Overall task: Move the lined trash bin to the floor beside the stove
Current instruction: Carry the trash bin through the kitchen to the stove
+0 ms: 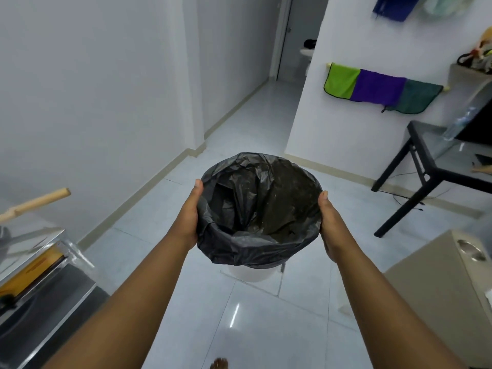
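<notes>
A white trash bin (pixel 250 274) lined with a black plastic bag (pixel 259 206) hangs in the air over the tiled floor, in the middle of the view. My left hand (pixel 189 217) grips the bag-covered rim on its left side. On the opposite side my right hand (pixel 330 225) clasps the rim, thumb on top. The bag's inside looks empty. A stove (pixel 34 278) with a steel top stands at the lower left, its edge near my left forearm.
A black-legged table (pixel 423 166) stands at the right under a rail of coloured cloths (pixel 380 89). A beige box-like unit (pixel 447 283) sits at the lower right. A wooden handle (pixel 37 201) sticks out above the stove. A hallway with a light tiled floor (pixel 263 323) runs ahead.
</notes>
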A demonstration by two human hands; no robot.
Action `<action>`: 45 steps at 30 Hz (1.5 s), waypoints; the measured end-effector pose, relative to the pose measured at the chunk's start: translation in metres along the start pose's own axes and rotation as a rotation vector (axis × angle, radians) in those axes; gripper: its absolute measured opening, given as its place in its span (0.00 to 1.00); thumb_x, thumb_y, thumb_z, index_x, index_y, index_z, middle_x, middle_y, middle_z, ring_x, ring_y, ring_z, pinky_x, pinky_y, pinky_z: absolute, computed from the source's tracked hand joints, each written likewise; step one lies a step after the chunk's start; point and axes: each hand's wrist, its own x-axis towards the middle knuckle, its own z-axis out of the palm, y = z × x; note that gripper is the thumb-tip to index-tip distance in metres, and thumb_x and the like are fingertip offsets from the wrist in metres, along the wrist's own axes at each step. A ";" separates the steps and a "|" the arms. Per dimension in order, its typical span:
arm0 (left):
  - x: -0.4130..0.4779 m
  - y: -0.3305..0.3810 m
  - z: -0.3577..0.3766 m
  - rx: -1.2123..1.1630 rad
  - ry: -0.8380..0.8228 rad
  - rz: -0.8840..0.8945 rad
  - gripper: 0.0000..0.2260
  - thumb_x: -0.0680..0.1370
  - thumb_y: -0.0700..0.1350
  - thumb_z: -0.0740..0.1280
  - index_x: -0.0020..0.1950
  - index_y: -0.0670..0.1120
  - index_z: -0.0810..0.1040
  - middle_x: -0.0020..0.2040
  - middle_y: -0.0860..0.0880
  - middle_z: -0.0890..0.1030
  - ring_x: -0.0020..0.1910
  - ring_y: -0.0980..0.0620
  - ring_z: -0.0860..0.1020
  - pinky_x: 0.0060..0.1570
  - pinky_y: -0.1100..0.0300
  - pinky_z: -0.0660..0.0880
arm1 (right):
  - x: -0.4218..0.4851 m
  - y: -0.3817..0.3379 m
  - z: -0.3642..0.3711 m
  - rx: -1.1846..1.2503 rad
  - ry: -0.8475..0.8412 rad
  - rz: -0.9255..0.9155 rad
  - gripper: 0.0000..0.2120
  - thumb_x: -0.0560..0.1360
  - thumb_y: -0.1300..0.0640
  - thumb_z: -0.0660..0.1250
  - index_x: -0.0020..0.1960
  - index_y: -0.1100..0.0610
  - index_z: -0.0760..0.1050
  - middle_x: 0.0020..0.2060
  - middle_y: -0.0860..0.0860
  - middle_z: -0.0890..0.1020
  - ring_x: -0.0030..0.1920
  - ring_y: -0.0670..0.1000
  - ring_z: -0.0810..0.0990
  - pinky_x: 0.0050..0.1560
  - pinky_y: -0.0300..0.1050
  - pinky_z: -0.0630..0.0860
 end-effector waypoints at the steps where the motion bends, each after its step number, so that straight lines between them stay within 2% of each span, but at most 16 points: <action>1: 0.019 0.005 -0.002 0.000 0.002 0.002 0.26 0.79 0.64 0.53 0.64 0.49 0.78 0.60 0.46 0.83 0.59 0.47 0.81 0.57 0.50 0.76 | 0.022 -0.003 0.003 0.003 0.001 0.001 0.37 0.72 0.28 0.48 0.76 0.45 0.62 0.74 0.49 0.68 0.72 0.52 0.68 0.69 0.49 0.65; 5: 0.088 0.021 -0.012 -0.001 0.052 0.003 0.27 0.79 0.64 0.54 0.67 0.49 0.77 0.62 0.46 0.82 0.61 0.46 0.80 0.62 0.48 0.74 | 0.105 -0.013 0.017 0.036 -0.043 0.023 0.37 0.72 0.27 0.48 0.75 0.45 0.64 0.73 0.48 0.70 0.70 0.49 0.70 0.71 0.50 0.66; 8: 0.128 0.027 -0.018 0.018 0.073 0.013 0.25 0.79 0.64 0.53 0.64 0.51 0.79 0.61 0.47 0.83 0.61 0.47 0.80 0.62 0.48 0.74 | 0.154 -0.015 0.024 0.051 -0.092 0.033 0.39 0.70 0.26 0.49 0.75 0.45 0.65 0.72 0.47 0.71 0.69 0.49 0.70 0.71 0.50 0.66; 16: 0.238 0.044 -0.038 -0.006 0.294 0.083 0.25 0.77 0.64 0.55 0.62 0.51 0.79 0.60 0.48 0.84 0.60 0.48 0.81 0.58 0.52 0.76 | 0.332 -0.029 0.071 0.017 -0.306 0.063 0.51 0.59 0.17 0.53 0.75 0.44 0.64 0.74 0.49 0.70 0.72 0.53 0.69 0.73 0.58 0.63; 20: 0.276 0.060 -0.051 -0.039 0.421 0.139 0.23 0.78 0.62 0.55 0.61 0.51 0.79 0.57 0.50 0.85 0.58 0.51 0.82 0.50 0.58 0.79 | 0.410 -0.045 0.105 -0.048 -0.430 0.089 0.52 0.59 0.17 0.51 0.76 0.44 0.62 0.75 0.49 0.68 0.73 0.55 0.67 0.73 0.59 0.63; 23: 0.298 0.072 -0.069 -0.061 0.505 0.190 0.23 0.79 0.62 0.53 0.61 0.51 0.79 0.57 0.50 0.85 0.57 0.51 0.82 0.48 0.59 0.80 | 0.459 -0.054 0.139 -0.088 -0.532 0.057 0.44 0.66 0.21 0.49 0.76 0.43 0.61 0.75 0.48 0.67 0.73 0.54 0.67 0.73 0.57 0.64; 27: 0.316 0.083 -0.105 -0.099 0.610 0.235 0.24 0.79 0.62 0.53 0.64 0.50 0.78 0.60 0.48 0.83 0.59 0.49 0.81 0.51 0.57 0.81 | 0.500 -0.064 0.194 -0.115 -0.671 0.025 0.41 0.68 0.23 0.49 0.76 0.43 0.62 0.74 0.48 0.68 0.72 0.52 0.68 0.72 0.54 0.65; 30: 0.327 0.091 -0.143 -0.105 0.683 0.281 0.26 0.78 0.62 0.55 0.67 0.48 0.76 0.64 0.45 0.81 0.63 0.47 0.79 0.60 0.51 0.76 | 0.529 -0.067 0.246 -0.154 -0.742 0.038 0.46 0.64 0.19 0.50 0.75 0.41 0.63 0.74 0.48 0.69 0.72 0.52 0.69 0.72 0.57 0.65; 33: 0.338 0.096 -0.187 -0.112 0.770 0.278 0.26 0.79 0.62 0.54 0.68 0.48 0.75 0.65 0.45 0.80 0.64 0.46 0.78 0.63 0.48 0.72 | 0.553 -0.063 0.302 -0.183 -0.794 0.072 0.48 0.61 0.18 0.52 0.75 0.42 0.64 0.74 0.48 0.69 0.72 0.53 0.69 0.72 0.59 0.65; 35: 0.348 0.098 -0.226 -0.139 0.822 0.263 0.26 0.78 0.63 0.55 0.67 0.49 0.76 0.64 0.45 0.81 0.63 0.46 0.78 0.62 0.48 0.73 | 0.570 -0.055 0.348 -0.178 -0.839 0.100 0.46 0.63 0.19 0.53 0.74 0.42 0.65 0.73 0.47 0.70 0.71 0.52 0.70 0.71 0.59 0.66; 38: 0.356 0.101 -0.255 -0.188 0.859 0.223 0.25 0.75 0.65 0.55 0.63 0.53 0.78 0.60 0.49 0.83 0.59 0.49 0.81 0.54 0.53 0.77 | 0.579 -0.048 0.384 -0.171 -0.900 0.124 0.42 0.66 0.21 0.55 0.74 0.42 0.66 0.72 0.47 0.71 0.71 0.52 0.71 0.71 0.58 0.67; 41: 0.367 0.102 -0.300 -0.194 0.911 0.178 0.24 0.78 0.64 0.52 0.63 0.54 0.78 0.58 0.50 0.84 0.57 0.50 0.82 0.49 0.57 0.79 | 0.596 -0.042 0.432 -0.221 -0.943 0.153 0.42 0.66 0.21 0.55 0.74 0.41 0.65 0.73 0.45 0.70 0.71 0.51 0.70 0.72 0.58 0.66; 45: 0.382 0.096 -0.353 -0.180 0.979 0.114 0.25 0.78 0.65 0.51 0.66 0.54 0.76 0.61 0.50 0.82 0.60 0.50 0.80 0.54 0.55 0.78 | 0.618 -0.024 0.491 -0.238 -0.965 0.250 0.37 0.70 0.24 0.53 0.73 0.42 0.67 0.71 0.46 0.72 0.69 0.50 0.71 0.70 0.54 0.68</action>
